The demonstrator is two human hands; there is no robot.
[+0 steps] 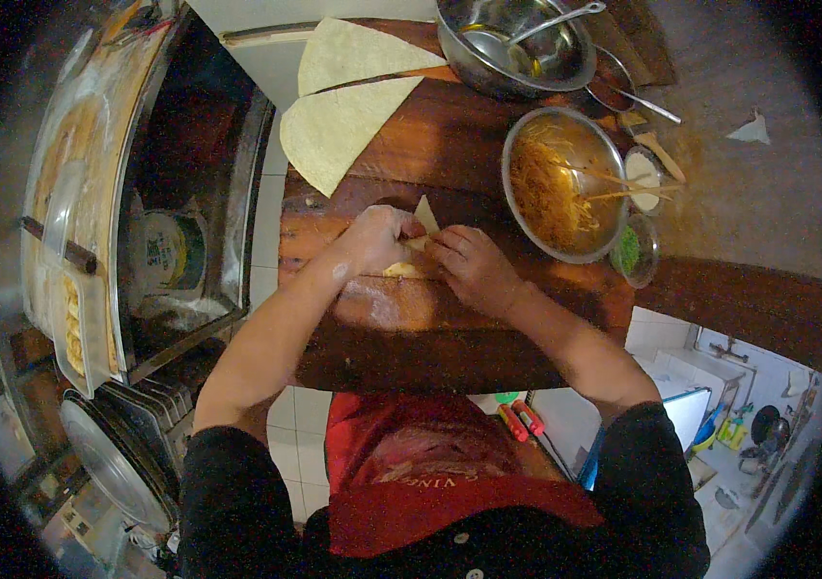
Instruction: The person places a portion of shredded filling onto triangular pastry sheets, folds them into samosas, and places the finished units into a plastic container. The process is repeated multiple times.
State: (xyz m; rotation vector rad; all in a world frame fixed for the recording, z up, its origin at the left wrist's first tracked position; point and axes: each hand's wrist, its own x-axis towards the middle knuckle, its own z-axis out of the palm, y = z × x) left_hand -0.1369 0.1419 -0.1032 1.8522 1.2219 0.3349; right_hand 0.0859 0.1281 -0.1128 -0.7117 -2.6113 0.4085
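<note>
Near the front of the wooden table, my left hand (pixel 380 236) and my right hand (pixel 477 268) meet over a small strip of pale dough (pixel 425 207). Fingers of both hands pinch it, and its pointed tip sticks up between them. Just below, a yellowish bit of dough (pixel 398 271) lies at the left hand; my fingers partly hide how the two join. Two large wedge-shaped dough sheets (pixel 345 135) lie flat at the far left of the table. To the right stands a metal bowl (pixel 596 132) of orange-brown shredded filling (pixel 548 179), with chopsticks (pixel 614 181) resting in it.
Behind sits a bigger metal bowl (pixel 474 82) with a ladle (pixel 558 19). Small bowls of red sauce (pixel 607 82), white stuff (pixel 642 172) and chopped greens (pixel 626 249) line the right edge, near a brush (pixel 662 157). Leftward are a plastic tray (pixel 95 333) and stacked round pans (pixel 107 454).
</note>
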